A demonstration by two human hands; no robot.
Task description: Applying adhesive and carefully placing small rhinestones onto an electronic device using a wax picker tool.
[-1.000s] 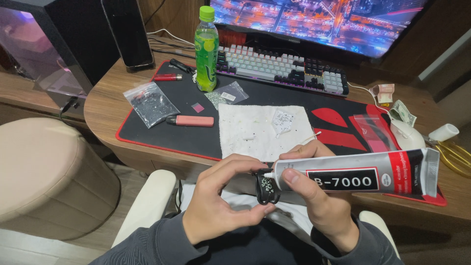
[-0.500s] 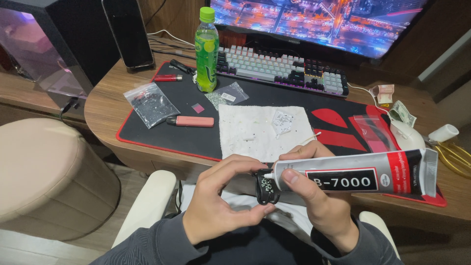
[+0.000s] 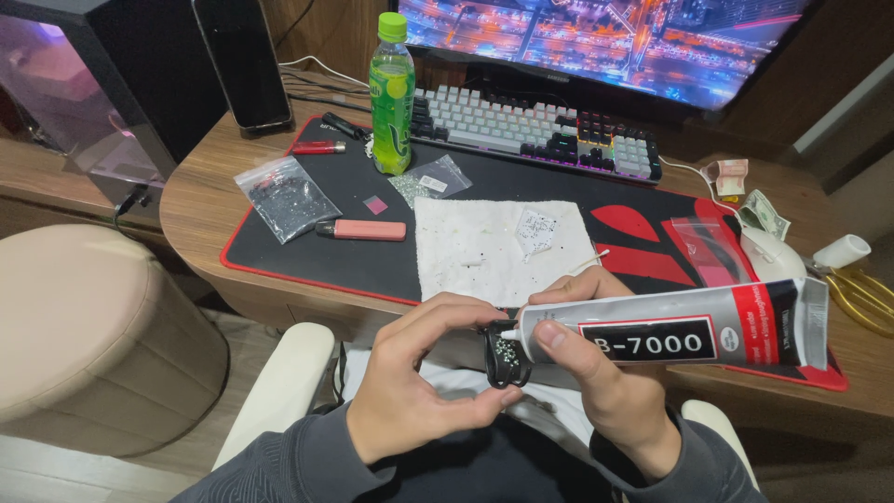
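My left hand (image 3: 424, 377) pinches a small black object (image 3: 506, 356) with tiny pale beads on it, held in front of my chest. My right hand (image 3: 596, 373) grips a clear glue tube (image 3: 670, 333) with a black and red label. The tube lies sideways and its thin nozzle touches the black object. Both hands hover just below the front edge of the desk (image 3: 200, 200).
On the black, red-edged desk mat (image 3: 307, 256) lie a white cloth (image 3: 484, 251), small plastic bags (image 3: 284, 196), a pink lighter (image 3: 363, 230) and a green bottle (image 3: 392, 93). A keyboard (image 3: 531, 130), monitor, mouse (image 3: 773, 253) and banknotes sit behind. A beige stool (image 3: 84, 335) stands left.
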